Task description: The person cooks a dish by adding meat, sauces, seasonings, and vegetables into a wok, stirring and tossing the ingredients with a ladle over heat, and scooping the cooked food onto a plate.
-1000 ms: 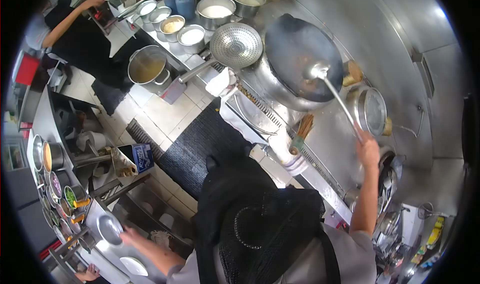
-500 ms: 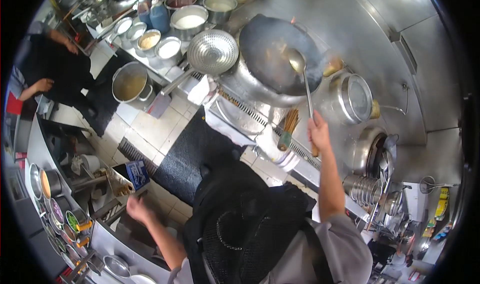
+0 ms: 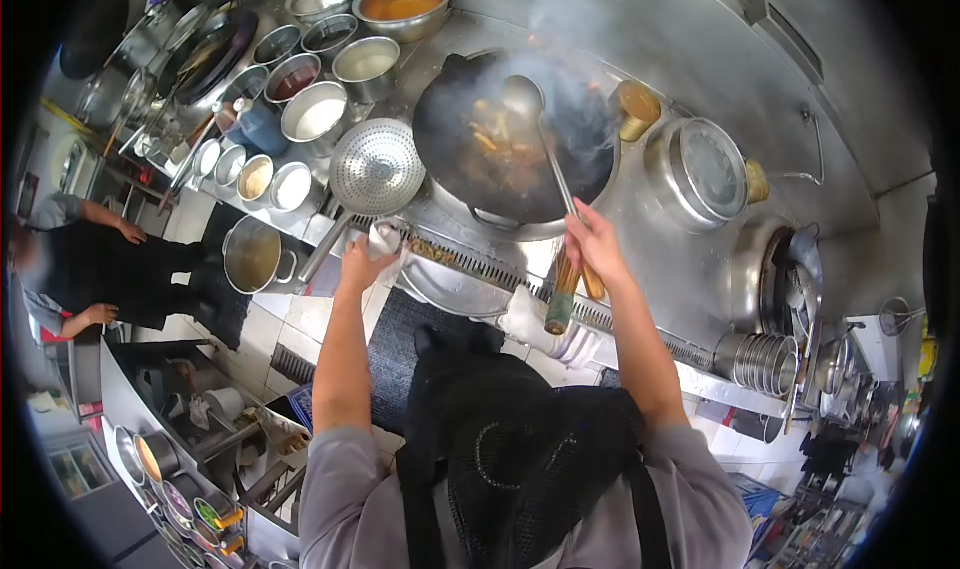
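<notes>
My right hand (image 3: 592, 237) is closed round the handle of a metal ladle (image 3: 523, 97), whose bowl is over the steaming wok (image 3: 450, 119). Pieces of food (image 3: 492, 134) lie in the wok under the steam. At the stove's front edge, my left hand (image 3: 362, 265) has its fingers on a white cloth (image 3: 383, 239). Just above that hand, a perforated strainer (image 3: 377, 167) rests with its handle pointing down to the left. A bundled bamboo brush (image 3: 562, 299) lies below my right hand.
Bowls of white powder (image 3: 318, 114) and sauces, with an orange-filled bowl (image 3: 403, 5), stand at the upper left. A pot of liquid (image 3: 253, 254) is beyond my left hand. Another person (image 3: 100, 269) stands at the far left. A lidded pot (image 3: 700, 174) sits right of the wok.
My left hand has moved from the lower-left counter to the cloth at the stove edge. The ladle has moved over the wok's upper part. The view has turned towards the stove.
</notes>
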